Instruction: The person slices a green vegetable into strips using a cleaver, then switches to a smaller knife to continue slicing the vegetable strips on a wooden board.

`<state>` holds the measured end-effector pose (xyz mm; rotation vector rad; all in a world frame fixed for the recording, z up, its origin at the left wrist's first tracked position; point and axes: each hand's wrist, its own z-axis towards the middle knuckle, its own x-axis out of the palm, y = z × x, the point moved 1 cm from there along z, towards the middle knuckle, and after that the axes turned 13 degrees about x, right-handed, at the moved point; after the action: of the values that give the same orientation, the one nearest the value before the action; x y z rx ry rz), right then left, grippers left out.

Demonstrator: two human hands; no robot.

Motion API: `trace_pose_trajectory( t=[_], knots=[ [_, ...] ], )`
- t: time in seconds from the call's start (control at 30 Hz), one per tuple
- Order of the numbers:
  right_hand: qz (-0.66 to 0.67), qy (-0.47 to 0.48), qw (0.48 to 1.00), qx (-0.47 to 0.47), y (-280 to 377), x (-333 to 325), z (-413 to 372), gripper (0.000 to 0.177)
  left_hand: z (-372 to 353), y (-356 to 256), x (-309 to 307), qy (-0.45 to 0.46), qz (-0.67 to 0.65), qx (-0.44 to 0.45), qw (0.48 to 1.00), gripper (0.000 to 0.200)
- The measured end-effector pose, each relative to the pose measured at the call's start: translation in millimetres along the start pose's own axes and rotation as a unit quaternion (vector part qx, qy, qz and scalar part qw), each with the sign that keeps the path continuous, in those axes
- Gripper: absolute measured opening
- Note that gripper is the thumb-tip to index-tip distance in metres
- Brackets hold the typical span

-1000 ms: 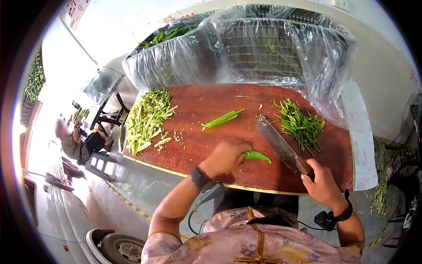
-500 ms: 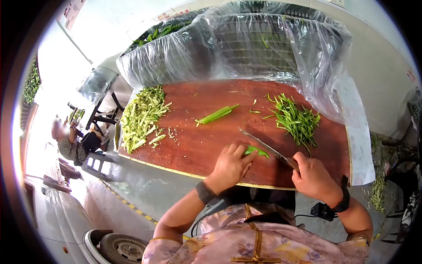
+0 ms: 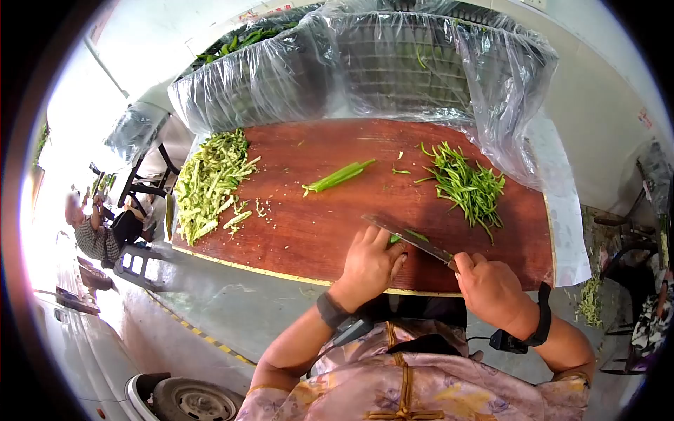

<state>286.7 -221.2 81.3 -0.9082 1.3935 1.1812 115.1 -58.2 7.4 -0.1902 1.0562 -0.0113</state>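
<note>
Left hand: The left hand is pressing down on a green pepper close to the near edge of the tabletop. Its fingers are curling over the pepper and hiding most of it.
Right hand: The right hand is closing tight around the handle of a knife. The fist is hiding the handle.
Knife: The blade is slanting away to the far left from the right hand. It is touching the green pepper just beside the left fingertips.
Green pepper: Only small bits are peeking out on both sides of the blade, between the two hands.
Long pepper: A long pepper is lying alone in the middle of the tabletop, farther away than the hands.
Dark pile: Thin dark green strips are lying in a heap on the right side.
Pale pile: Pale green strips are spreading along the left edge.
Crate: A crate lined with clear plastic is standing at the far edge.
Someone else: Another person is sitting low, well off to the left.
</note>
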Motion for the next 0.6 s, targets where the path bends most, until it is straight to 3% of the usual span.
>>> trace_pose_trajectory(
  t=[0.27, 0.43, 0.6],
  knots=[
    [-0.023, -0.011, 1.0, -0.015, 11.2, 27.5, 32.1, 0.004, 0.4, 2.2, -1.8, -0.032, -0.019, 0.01, 0.999, 0.023],
    [0.037, -0.039, 0.999, -0.005, 0.4, 42.9, 58.4, 0.011, -1.9, -0.1, -3.6, 0.002, -0.013, -0.016, 1.0, 0.035],
    [0.055, -0.052, 0.997, 0.023, -5.9, 26.5, 36.9, 0.018, -1.3, 0.6, 0.7, -0.045, -0.006, 0.011, 0.999, 0.038]
  ],
)
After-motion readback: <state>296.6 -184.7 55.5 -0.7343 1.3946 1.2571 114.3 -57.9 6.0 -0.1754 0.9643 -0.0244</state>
